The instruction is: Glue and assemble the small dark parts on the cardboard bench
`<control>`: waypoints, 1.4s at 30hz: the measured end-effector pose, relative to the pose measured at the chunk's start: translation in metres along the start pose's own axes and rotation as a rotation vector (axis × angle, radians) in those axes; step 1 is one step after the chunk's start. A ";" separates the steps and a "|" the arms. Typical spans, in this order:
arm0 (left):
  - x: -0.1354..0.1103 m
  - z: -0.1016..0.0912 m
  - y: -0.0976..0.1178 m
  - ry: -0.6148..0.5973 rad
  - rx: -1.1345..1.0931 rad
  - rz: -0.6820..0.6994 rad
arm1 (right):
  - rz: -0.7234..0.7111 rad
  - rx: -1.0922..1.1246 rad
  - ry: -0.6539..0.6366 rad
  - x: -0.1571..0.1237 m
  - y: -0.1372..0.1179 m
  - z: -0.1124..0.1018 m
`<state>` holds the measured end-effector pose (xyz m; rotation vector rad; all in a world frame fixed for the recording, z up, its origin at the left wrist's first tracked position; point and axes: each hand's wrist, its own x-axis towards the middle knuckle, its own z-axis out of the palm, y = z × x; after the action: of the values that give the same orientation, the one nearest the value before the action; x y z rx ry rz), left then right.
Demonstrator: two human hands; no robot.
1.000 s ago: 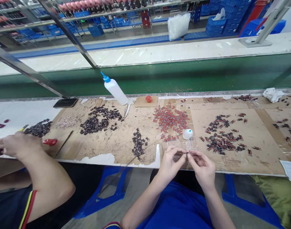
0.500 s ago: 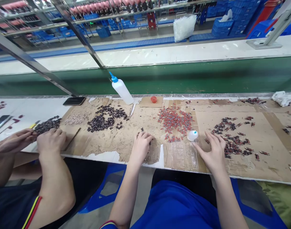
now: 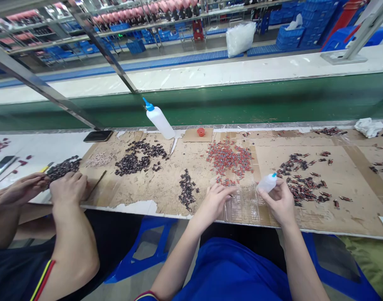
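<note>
My right hand grips a small white squeeze bottle with a blue tip, tilted over the cardboard mat. My left hand lies near the bench's front edge with its fingers pinched together just below a heap of red and blue small parts; what they hold is too small to make out. A small pile of dark parts lies left of that hand. A spread of dark and red parts lies right of the bottle.
A co-worker's two hands work at the left by a dark pile. A large white bottle, a red cap, another dark heap, a phone and a white rag sit farther back. A green conveyor runs behind.
My right hand has picked up the small white bottle from the mat. My left hand moved right, off the small dark pile, toward the red and blue parts.
</note>
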<state>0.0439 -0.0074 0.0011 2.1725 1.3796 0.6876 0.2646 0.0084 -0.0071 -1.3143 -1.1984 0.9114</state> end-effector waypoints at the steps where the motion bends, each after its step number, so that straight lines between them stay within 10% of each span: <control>1: 0.002 0.006 0.003 -0.013 -0.020 0.023 | 0.033 0.059 0.029 -0.002 -0.001 -0.003; 6: 0.007 0.021 0.010 -0.003 -0.109 0.039 | 0.093 0.393 0.243 -0.003 -0.003 -0.018; 15: 0.003 0.039 0.009 0.260 0.122 -0.033 | 0.137 0.668 0.259 0.000 -0.012 -0.017; 28: -0.008 0.038 0.013 0.273 -0.009 -0.128 | 0.034 0.045 0.270 -0.024 -0.003 0.016; 42: -0.006 0.040 0.013 0.299 -0.131 -0.191 | 0.066 -0.161 0.257 -0.024 0.000 0.021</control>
<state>0.0760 -0.0227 -0.0220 1.8617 1.6155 1.0292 0.2395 -0.0103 -0.0123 -1.5572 -1.0491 0.6782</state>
